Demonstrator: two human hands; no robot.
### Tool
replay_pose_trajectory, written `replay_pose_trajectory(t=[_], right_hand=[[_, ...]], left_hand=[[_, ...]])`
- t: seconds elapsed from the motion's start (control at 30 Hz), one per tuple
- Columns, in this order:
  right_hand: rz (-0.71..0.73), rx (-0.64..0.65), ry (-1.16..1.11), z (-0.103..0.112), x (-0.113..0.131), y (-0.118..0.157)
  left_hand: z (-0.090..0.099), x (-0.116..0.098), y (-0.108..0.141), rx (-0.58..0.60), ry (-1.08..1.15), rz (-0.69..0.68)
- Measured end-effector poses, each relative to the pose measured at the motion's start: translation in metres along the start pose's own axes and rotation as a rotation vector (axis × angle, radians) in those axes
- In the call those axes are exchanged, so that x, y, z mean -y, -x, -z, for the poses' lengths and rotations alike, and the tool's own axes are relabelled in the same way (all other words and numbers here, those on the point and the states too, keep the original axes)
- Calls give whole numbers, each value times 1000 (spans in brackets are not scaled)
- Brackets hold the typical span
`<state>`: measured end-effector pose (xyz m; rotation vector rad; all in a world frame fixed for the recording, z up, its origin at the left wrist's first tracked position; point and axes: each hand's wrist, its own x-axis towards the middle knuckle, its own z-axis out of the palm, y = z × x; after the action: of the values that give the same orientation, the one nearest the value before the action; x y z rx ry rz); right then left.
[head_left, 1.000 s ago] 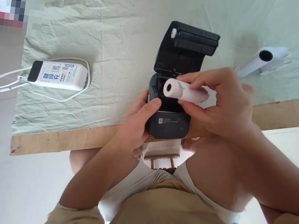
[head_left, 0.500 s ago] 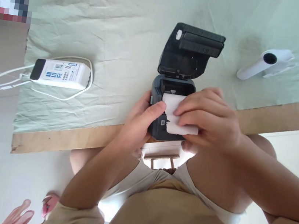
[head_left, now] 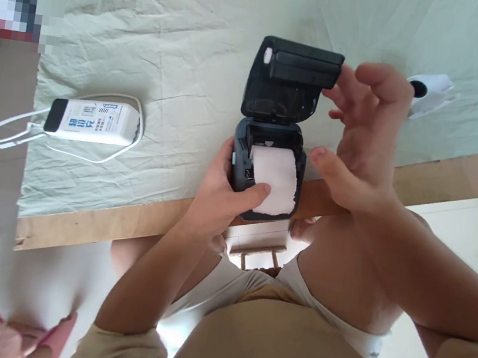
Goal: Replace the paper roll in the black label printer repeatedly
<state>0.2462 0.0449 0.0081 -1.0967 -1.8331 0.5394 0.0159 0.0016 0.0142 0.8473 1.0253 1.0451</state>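
A small black portable printer [head_left: 241, 161] sits at the table's front edge with its lid [head_left: 281, 99] swung up. A roll of white paper [head_left: 277, 175] lies in its bay, and the paper's ragged end hangs over the front. My left hand [head_left: 223, 194] grips the printer's left side, its thumb pressing on the paper. To the right of the lid is my right hand [head_left: 363, 137], fingers spread and thumb apart. Its fingertips reach the lid's right edge; whether they press on it I cannot tell.
At the left, a white power strip [head_left: 96, 121] lies with white cables [head_left: 11, 118] around it. A white handheld device [head_left: 437, 97] is partly behind my right hand. Green cloth [head_left: 196, 37] covers the table above its wooden edge [head_left: 95, 215]. Another person is partly visible lower left.
My right hand has let go of the paper and moved up and right to the lid's edge. The paper now lies flat over the front, under my left thumb.
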Motion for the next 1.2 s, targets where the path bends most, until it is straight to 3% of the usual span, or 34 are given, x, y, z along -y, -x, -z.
replay_pose_trajectory(t=[0.1,0.17,0.33,0.43,1.2], right_hand=[[26,-104,-127,-1,-6,3],[30,-97,-166,-2,-9,7],[-105,260,-219,-2,-8,9],[-182,369,-234,-1,-8,7],[-180,383,-207,1,-14,6]], left_hand=[[1,1,1,-4,3,8],[1,1,1,0,12,19],[2,3,0,30,29,-16],[1,5,0,31,55,-10],[-4,1,2,43,92,29]])
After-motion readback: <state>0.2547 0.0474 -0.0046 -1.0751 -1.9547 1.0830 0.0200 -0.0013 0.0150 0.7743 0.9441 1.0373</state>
